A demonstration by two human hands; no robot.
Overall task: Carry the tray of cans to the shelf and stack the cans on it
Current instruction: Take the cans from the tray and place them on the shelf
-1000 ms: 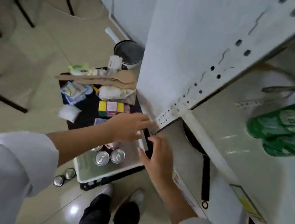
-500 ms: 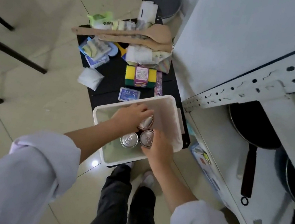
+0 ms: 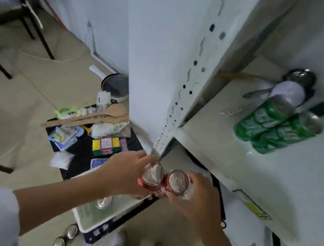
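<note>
My left hand (image 3: 127, 172) grips a red can (image 3: 151, 175), and my right hand (image 3: 196, 195) grips a second red can (image 3: 178, 182). The two cans touch side by side, lifted above the white tray (image 3: 94, 216). One silver-topped can (image 3: 103, 201) still stands in the tray, which rests on a black crate low at my feet. Two green cans (image 3: 272, 125) stand together on the white shelf board (image 3: 227, 146) to the upper right. Both held cans hover near the shelf's front corner post (image 3: 180, 96).
A black surface (image 3: 81, 152) holds wooden spoons (image 3: 95, 118), sponges and packets. A pot (image 3: 115, 87) stands by the wall. Two metal cans (image 3: 65, 237) sit on the floor. Ladles and a white bowl (image 3: 288, 91) lie behind the green cans; pans occupy the lower shelf.
Both hands were down in the tray on the cans; now each has lifted a red can up toward the shelf, and my view has tilted up to the shelf.
</note>
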